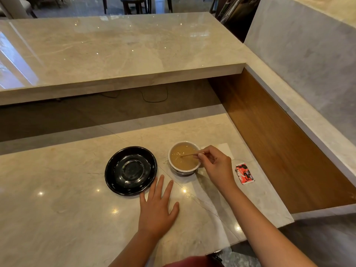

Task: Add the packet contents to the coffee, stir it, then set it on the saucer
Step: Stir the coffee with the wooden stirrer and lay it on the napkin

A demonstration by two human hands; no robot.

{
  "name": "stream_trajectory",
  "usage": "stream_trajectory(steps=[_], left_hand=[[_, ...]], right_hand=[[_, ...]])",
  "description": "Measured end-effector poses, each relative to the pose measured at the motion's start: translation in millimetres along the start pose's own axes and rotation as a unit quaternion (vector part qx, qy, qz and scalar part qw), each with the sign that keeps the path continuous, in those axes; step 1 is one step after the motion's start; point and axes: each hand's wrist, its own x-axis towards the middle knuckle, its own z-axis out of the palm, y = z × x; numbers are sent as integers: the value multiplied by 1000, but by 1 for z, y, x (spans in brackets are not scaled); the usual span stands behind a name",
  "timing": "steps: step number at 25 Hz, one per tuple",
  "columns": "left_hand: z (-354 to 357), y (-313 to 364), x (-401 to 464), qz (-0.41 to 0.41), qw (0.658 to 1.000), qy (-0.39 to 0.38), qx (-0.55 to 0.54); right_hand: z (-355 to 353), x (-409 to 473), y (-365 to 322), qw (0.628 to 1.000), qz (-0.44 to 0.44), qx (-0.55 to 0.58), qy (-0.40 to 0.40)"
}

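A white cup (184, 169) of light brown coffee stands on the marble counter, right of a black saucer (131, 170). My right hand (217, 166) pinches a thin wooden stir stick (190, 154) whose tip dips into the coffee. My left hand (157, 210) lies flat on the counter, fingers spread, just below the saucer's right edge and holding nothing. A red and white packet (244, 174) lies flat on the counter to the right of my right hand.
A white napkin (227, 149) lies behind my right hand. A raised marble ledge (123, 60) runs across the back, and a wood-lined wall (279, 143) closes the right side. The counter's right edge (285, 220) drops off near the packet.
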Motion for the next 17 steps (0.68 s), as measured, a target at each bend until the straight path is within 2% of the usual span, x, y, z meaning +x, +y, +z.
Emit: stream_trajectory(steps=[4, 10, 14, 17], left_hand=[[1, -1, 0, -1, 1000, -1, 0], [1, 0, 0, 0, 1000, 0, 3], [1, -1, 0, 0, 1000, 3, 4], [1, -1, 1, 4, 1000, 2, 5]], right_hand=[[-7, 9, -1, 996, -46, -74, 17], [-32, 0, 1, 963, -142, -222, -51], [-33, -9, -2, 963, -132, -222, -79], [-29, -13, -10, 978, -86, -165, -91]])
